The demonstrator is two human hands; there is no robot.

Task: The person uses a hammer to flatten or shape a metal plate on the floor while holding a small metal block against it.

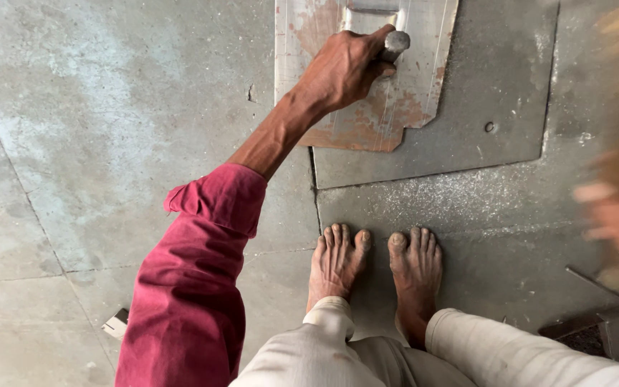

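My left hand [344, 69] reaches forward, its fingers closed around a short grey metal cylinder [395, 44] held against a rust-stained metal sheet piece [424, 79] lying on the floor. The sleeve on that arm is dark red and rolled up. My right hand [614, 215] shows at the right edge as a heavy blur; whether it holds anything cannot be told. My two bare feet [377, 269] stand side by side on a larger grey metal plate [510, 107], just in front of the sheet piece.
Grey concrete floor [109, 107] with joint lines spreads to the left. A small white object [116, 324] lies by my left sleeve. Dark metal pieces [610, 326] sit at the lower right. A small hole [489, 127] marks the grey plate.
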